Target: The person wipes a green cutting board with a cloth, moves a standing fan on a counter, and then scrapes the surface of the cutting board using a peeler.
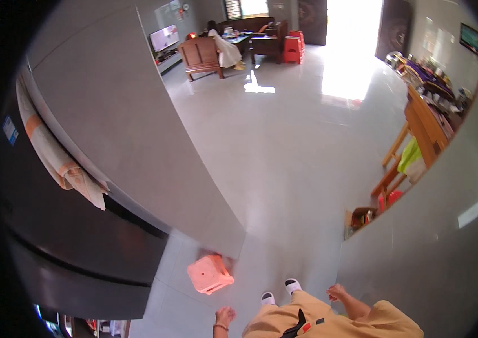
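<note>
My left hand (225, 315), with a bracelet at its wrist, hangs low at the bottom of the view. Its fingers are loosely bent and nothing shows in it. Just above it on the tiled floor (260, 257) stands a small pink plastic stool (205, 273), apart from the hand. My right hand (336, 292) is curled beside the grey wall (408, 270) on the right, with no object visible in it. Between the hands are my tan clothing (319, 317) and my feet in white slippers (292, 286).
A dark refrigerator (82, 236) with a draped towel (59, 156) stands left, beside a wall corner (205, 203). Right of the opening are a wooden table (427, 120) and a cardboard box (359, 217). Farther off are a wooden bench (201, 57), a person (226, 48) and red stools (293, 48).
</note>
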Demonstrator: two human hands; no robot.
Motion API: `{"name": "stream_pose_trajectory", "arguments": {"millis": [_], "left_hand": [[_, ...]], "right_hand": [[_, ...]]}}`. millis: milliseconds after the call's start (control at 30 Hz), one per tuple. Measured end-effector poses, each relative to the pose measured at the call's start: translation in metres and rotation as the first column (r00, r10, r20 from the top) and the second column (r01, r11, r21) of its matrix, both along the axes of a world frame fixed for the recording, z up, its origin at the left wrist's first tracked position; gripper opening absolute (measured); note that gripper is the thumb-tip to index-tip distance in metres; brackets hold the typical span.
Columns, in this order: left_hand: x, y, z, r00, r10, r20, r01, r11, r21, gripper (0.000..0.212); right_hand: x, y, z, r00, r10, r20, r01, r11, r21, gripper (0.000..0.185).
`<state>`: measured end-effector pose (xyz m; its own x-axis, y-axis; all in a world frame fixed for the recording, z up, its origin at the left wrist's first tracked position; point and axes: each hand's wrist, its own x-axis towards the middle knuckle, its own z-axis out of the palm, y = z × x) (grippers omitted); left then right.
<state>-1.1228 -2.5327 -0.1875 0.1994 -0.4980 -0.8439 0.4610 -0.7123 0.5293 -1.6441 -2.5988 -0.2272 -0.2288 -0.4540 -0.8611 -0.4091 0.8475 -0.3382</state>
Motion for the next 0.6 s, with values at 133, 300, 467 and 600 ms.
{"name": "stream_pose_trajectory", "arguments": {"millis": [133, 300, 467, 600], "left_hand": [[-0.027, 0.087, -0.045, 0.976, 0.208, -0.069, -0.188, 0.957, 0.222, 0.020], [-0.072, 0.140, -0.033, 0.917, 0.396, -0.045, -0.364, 0.878, 0.310, 0.022], [-0.096, 0.154, -0.043, 0.850, 0.519, -0.090, -0.484, 0.837, 0.255, 0.023], [-0.094, 0.249, -0.051, 0.689, 0.722, -0.063, -0.688, 0.680, 0.253, 0.025]], "right_hand": [[-0.021, -0.082, -0.016, 0.948, 0.306, -0.089, -0.305, 0.952, 0.028, 0.023], [0.028, -0.161, -0.022, 0.802, 0.581, -0.137, -0.585, 0.811, 0.014, 0.028], [0.093, -0.203, -0.030, 0.683, 0.708, -0.177, -0.716, 0.698, 0.030, 0.027], [0.239, -0.184, -0.003, 0.461, 0.869, -0.182, -0.887, 0.459, -0.053, 0.029]]}}
